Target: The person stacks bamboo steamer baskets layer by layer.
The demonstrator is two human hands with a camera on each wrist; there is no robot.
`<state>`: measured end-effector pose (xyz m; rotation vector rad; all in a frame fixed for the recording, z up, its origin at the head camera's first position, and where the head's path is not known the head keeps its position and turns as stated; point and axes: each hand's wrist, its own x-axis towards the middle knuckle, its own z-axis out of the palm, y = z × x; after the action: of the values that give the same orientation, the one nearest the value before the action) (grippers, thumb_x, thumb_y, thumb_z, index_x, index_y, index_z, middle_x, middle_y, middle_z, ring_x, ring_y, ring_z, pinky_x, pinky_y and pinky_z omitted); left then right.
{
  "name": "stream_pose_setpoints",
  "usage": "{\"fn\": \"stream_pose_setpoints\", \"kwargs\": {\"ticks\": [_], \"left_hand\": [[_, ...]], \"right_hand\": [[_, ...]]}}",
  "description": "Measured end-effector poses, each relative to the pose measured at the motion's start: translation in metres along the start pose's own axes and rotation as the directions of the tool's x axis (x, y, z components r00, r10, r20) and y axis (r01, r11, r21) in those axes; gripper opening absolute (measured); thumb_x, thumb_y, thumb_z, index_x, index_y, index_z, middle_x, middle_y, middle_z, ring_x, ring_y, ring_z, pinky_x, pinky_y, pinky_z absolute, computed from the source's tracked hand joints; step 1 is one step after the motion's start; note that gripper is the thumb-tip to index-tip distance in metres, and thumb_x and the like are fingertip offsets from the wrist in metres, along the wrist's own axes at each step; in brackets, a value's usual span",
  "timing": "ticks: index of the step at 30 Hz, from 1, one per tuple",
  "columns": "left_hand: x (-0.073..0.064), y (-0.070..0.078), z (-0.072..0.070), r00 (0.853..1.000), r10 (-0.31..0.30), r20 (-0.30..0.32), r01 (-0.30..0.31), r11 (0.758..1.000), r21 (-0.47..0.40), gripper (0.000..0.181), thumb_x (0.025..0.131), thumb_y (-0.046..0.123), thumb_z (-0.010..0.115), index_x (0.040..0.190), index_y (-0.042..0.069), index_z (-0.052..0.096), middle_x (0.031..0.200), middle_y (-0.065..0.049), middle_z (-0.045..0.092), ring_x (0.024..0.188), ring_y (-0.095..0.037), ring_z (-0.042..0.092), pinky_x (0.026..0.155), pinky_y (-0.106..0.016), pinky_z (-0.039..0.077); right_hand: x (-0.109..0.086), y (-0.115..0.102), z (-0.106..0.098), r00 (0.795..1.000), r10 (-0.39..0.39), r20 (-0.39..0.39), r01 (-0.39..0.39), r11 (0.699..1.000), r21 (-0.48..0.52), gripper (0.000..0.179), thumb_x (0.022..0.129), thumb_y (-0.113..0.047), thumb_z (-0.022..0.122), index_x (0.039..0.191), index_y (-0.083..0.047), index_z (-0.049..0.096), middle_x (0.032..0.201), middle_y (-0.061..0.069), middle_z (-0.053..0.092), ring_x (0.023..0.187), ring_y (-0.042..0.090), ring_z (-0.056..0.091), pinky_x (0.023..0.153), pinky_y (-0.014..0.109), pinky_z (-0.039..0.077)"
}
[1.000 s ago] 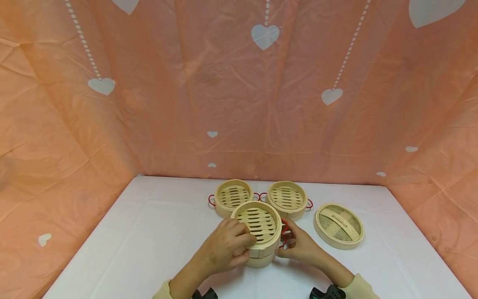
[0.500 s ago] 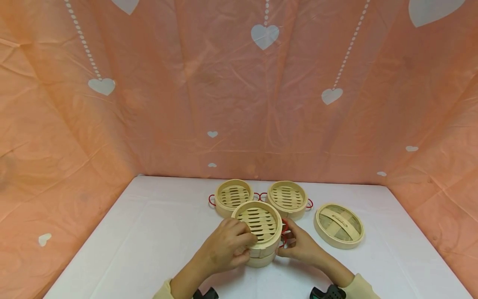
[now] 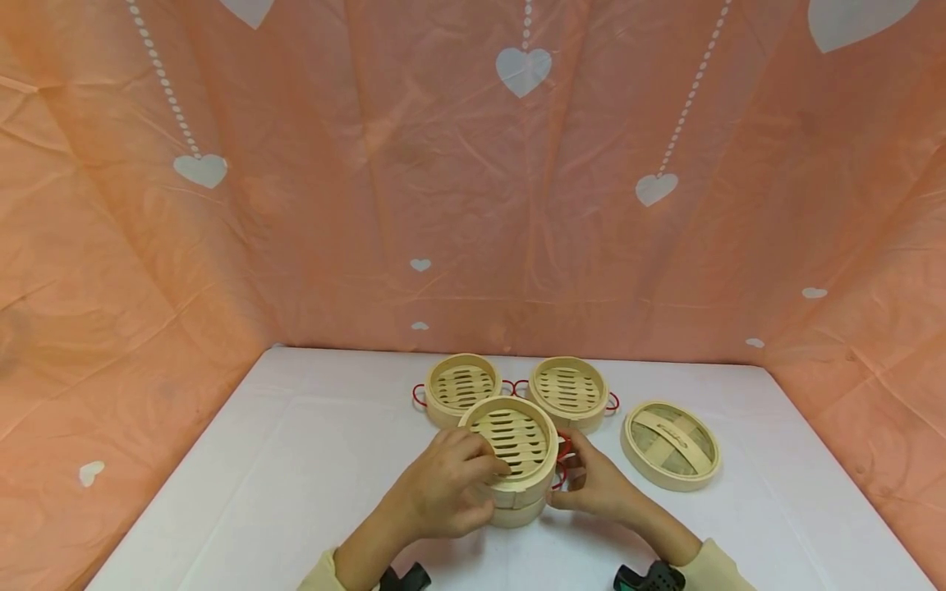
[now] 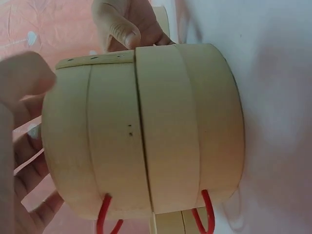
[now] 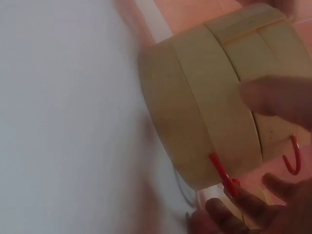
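Two round bamboo steamer baskets (image 3: 521, 443) stand stacked at the front middle, slatted floor showing in the upper one. In the left wrist view the seam runs between the upper tier (image 4: 112, 141) and the lower tier (image 4: 175, 126). My left hand (image 3: 447, 484) holds the upper basket's rim at the left front, thumb outside and curled fingers over the top. At the right side, my right hand (image 3: 594, 484) grips the stack, its thumb (image 5: 273, 100) over the wall and its fingers around the red wire handles (image 5: 222, 170).
Behind the stack, two more open steamer baskets, a left one (image 3: 436, 410) and a right one (image 3: 569, 394), sit side by side with red handles. A woven bamboo lid (image 3: 671, 446) lies on the white table (image 3: 310, 460) at the right. An orange curtain (image 3: 355, 205) closes off the back.
The left hand has shifted very slightly, its thumb now less spread from the fingers. The right hand and the steamer baskets have stayed almost in place.
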<state>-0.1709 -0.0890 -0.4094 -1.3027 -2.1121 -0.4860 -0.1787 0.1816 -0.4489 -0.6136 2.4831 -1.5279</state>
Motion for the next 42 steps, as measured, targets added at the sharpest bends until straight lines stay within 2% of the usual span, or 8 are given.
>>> {"fn": "stream_pose_setpoints", "kwargs": {"ticks": [5,9,16,21,27,33,38,42], "left_hand": [[0.001,-0.003,-0.007,1.0,-0.03,0.006,0.03,0.999,-0.04,0.036,0.065,0.03,0.077,0.098,0.023,0.067,0.091,0.01,0.056,0.09,-0.007,0.051,0.083,-0.028,0.041],[0.001,-0.007,-0.012,0.998,-0.057,-0.016,0.056,0.997,-0.045,0.036,0.064,0.028,0.076,0.099,0.022,0.067,0.091,0.01,0.057,0.09,-0.008,0.051,0.081,-0.028,0.041],[0.003,-0.018,-0.022,0.99,-0.121,-0.066,0.119,0.992,-0.042,0.035,0.066,0.02,0.072,0.101,0.019,0.067,0.091,0.006,0.059,0.092,-0.011,0.054,0.084,-0.034,0.043],[0.005,-0.027,-0.03,0.982,-0.175,-0.072,0.174,0.984,-0.028,0.032,0.07,0.019,0.071,0.102,0.017,0.067,0.096,0.005,0.062,0.096,-0.013,0.057,0.081,-0.036,0.046],[0.008,-0.036,-0.036,0.977,-0.204,-0.065,0.202,0.979,-0.025,0.033,0.072,0.022,0.072,0.104,0.014,0.068,0.101,0.003,0.065,0.097,-0.015,0.06,0.082,-0.039,0.049],[0.01,-0.046,-0.035,0.973,-0.224,-0.061,0.221,0.974,-0.046,0.032,0.072,0.019,0.073,0.103,0.013,0.067,0.1,0.002,0.065,0.094,-0.016,0.06,0.081,-0.034,0.051],[0.008,-0.053,-0.032,0.961,-0.27,-0.057,0.267,0.962,-0.058,0.032,0.072,0.017,0.074,0.104,0.013,0.066,0.101,0.002,0.064,0.096,-0.015,0.059,0.082,-0.034,0.052],[0.007,-0.06,-0.029,0.952,-0.301,-0.059,0.297,0.952,-0.071,0.032,0.072,0.016,0.073,0.103,0.012,0.066,0.1,0.0,0.065,0.096,-0.016,0.059,0.082,-0.035,0.052]], "right_hand": [[0.0,-0.005,-0.004,0.999,-0.052,-0.009,0.052,0.999,-0.008,0.089,0.07,-0.015,0.083,0.143,-0.011,0.033,0.128,0.021,0.052,0.105,0.025,0.057,0.081,0.03,0.051],[0.003,-0.009,-0.008,0.996,-0.084,-0.023,0.084,0.996,0.005,0.09,0.071,-0.016,0.083,0.145,-0.01,0.031,0.135,0.02,0.049,0.11,0.026,0.057,0.084,0.033,0.051],[0.009,-0.018,-0.012,0.985,-0.172,-0.028,0.172,0.985,-0.014,0.091,0.073,-0.019,0.083,0.146,-0.005,0.029,0.138,0.023,0.048,0.119,0.039,0.053,0.088,0.04,0.05],[0.011,-0.02,-0.011,0.984,-0.175,-0.026,0.175,0.985,-0.006,0.092,0.073,-0.021,0.083,0.147,-0.007,0.031,0.138,0.022,0.048,0.117,0.035,0.053,0.089,0.033,0.05],[0.01,-0.023,-0.01,0.989,-0.149,-0.026,0.149,0.989,0.018,0.094,0.072,-0.022,0.084,0.148,-0.008,0.03,0.139,0.019,0.048,0.119,0.035,0.052,0.09,0.037,0.05],[0.009,-0.023,-0.009,0.989,-0.147,-0.022,0.147,0.989,0.013,0.092,0.073,-0.024,0.083,0.147,-0.011,0.031,0.139,0.019,0.048,0.121,0.037,0.052,0.09,0.042,0.049],[0.008,-0.022,-0.008,0.989,-0.148,-0.026,0.148,0.989,-0.009,0.091,0.073,-0.025,0.083,0.147,-0.015,0.032,0.139,0.018,0.049,0.121,0.035,0.052,0.089,0.038,0.048],[0.008,-0.021,-0.007,0.986,-0.164,-0.023,0.164,0.986,-0.014,0.092,0.074,-0.024,0.083,0.148,-0.01,0.03,0.138,0.019,0.049,0.122,0.036,0.051,0.089,0.039,0.048]]}}
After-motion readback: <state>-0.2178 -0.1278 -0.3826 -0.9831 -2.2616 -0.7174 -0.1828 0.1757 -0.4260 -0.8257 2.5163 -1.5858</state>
